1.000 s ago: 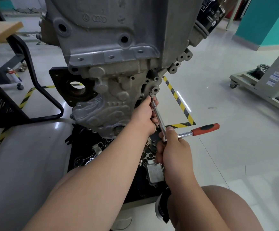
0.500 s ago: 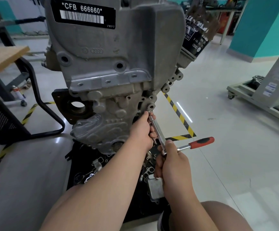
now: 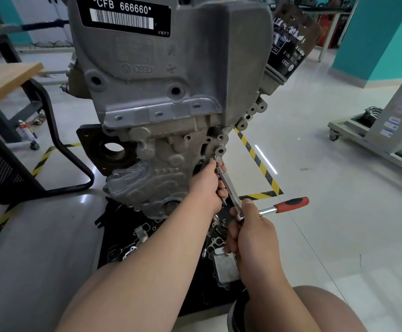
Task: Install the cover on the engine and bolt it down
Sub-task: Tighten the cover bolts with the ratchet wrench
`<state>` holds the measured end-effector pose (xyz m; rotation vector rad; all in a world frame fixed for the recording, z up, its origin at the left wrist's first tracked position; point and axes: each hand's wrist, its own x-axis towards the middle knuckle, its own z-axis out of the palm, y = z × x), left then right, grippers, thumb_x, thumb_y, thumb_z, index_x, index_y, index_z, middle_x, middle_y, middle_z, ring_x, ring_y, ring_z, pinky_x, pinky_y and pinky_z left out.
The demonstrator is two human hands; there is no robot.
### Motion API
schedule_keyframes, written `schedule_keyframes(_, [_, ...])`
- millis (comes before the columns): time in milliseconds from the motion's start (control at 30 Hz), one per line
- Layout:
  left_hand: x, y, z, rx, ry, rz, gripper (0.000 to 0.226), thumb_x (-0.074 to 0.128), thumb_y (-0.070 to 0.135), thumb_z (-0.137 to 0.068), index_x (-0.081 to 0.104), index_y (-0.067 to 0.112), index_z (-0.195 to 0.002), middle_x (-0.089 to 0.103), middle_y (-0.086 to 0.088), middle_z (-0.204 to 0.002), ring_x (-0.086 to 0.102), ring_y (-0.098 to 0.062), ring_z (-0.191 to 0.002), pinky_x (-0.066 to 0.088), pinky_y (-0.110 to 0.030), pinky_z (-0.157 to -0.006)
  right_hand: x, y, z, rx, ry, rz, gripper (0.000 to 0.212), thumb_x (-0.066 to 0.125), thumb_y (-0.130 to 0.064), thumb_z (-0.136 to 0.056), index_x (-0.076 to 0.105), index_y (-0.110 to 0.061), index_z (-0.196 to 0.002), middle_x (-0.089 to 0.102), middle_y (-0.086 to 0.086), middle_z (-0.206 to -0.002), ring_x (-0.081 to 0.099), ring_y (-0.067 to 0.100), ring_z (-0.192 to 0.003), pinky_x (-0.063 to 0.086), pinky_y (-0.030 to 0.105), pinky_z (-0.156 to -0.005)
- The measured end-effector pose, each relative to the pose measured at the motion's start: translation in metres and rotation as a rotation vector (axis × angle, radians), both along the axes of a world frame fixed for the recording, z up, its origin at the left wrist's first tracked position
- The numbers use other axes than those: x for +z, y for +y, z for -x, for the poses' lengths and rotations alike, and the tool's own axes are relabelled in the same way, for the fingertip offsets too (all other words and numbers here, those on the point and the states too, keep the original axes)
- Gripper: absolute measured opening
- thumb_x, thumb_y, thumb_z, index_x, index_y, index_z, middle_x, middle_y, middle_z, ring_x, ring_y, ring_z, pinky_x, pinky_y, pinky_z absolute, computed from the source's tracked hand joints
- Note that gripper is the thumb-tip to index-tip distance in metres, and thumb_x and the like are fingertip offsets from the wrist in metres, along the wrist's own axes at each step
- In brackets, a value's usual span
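Head view: timing cover [image 3: 147,185] seated on engine [image 3: 171,75] lower front, bolting underway. Left hand [image 3: 207,185] pinched round extension bar [image 3: 227,185] near socket at cover's right-edge boss; right hand [image 3: 252,226] clamped on ratchet [image 3: 288,204] head. Remaining bolts: count unclear. Black floor tray [image 3: 113,236] w/ loose gaskets, brackets, small parts.

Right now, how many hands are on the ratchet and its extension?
2. The left hand steadies the extension bar near the engine; the right hand grips the ratchet at its head. The red handle is free.
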<state>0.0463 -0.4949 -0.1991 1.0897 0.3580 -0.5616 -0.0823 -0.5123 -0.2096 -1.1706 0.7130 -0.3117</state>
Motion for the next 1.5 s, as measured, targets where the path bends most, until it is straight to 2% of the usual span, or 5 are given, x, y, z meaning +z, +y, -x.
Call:
schedule_keyframes(167, [-0.0005,0.0009,-0.0002,-0.015,-0.017,0.008,0.028,0.047,0.033,-0.099,0.059,0.019,-0.078,0.059,0.008,-0.073,0.027,-0.004,-0.033,0.019,-0.014,-0.032,-0.0007,0.0019,-0.0006,-0.006,0.005,0.008,0.042,0.042,-0.041,-0.094,0.057,-0.012,-0.069,0.037,0.001,-0.045,0.031,0.017,-0.036,0.033,0.028,-0.045])
schedule_keyframes(533, [0.0042,0.0013,0.0017,-0.020,-0.014,0.037,0.026,0.045,0.031,-0.099,0.059,0.021,-0.080,0.057,0.010,-0.075,0.026,-0.004,-0.036,0.018,-0.016,-0.033,0.0030,0.0021,-0.0007,-0.017,0.000,0.019,0.039,0.043,-0.038,-0.094,0.057,-0.011,-0.070,0.035,0.001,-0.044,0.029,0.017,-0.035,0.031,0.023,-0.036])
schedule_keyframes(700, [0.0066,0.0016,0.0003,-0.020,-0.034,0.018,0.024,0.047,0.031,-0.099,0.060,0.019,-0.084,0.061,0.008,-0.077,0.027,-0.007,-0.043,0.019,-0.015,-0.033,0.0031,0.0035,-0.0006,-0.017,-0.003,0.008,0.038,0.042,-0.037,-0.094,0.058,-0.010,-0.073,0.034,0.000,-0.044,0.028,0.016,-0.035,0.031,0.023,-0.036])
schedule_keyframes(933, [0.0061,-0.0021,0.0006,-0.004,-0.030,-0.012,0.025,0.047,0.031,-0.099,0.057,0.019,-0.079,0.060,0.006,-0.076,0.030,-0.006,-0.033,0.020,-0.014,-0.035,0.0024,0.0028,-0.0009,-0.032,-0.006,0.001,0.037,0.042,-0.037,-0.094,0.058,-0.009,-0.076,0.034,0.000,-0.044,0.028,0.018,-0.037,0.030,0.024,-0.037])
schedule_keyframes(1500, [0.0039,-0.0040,-0.0023,-0.005,-0.029,-0.005,0.028,0.047,0.031,-0.098,0.055,0.020,-0.074,0.061,0.008,-0.075,0.026,-0.006,-0.034,0.019,-0.014,-0.034,0.0036,0.0022,-0.0025,-0.041,-0.026,-0.021,0.037,0.043,-0.035,-0.094,0.057,-0.010,-0.070,0.032,0.001,-0.043,0.026,0.017,-0.036,0.028,0.025,-0.035])
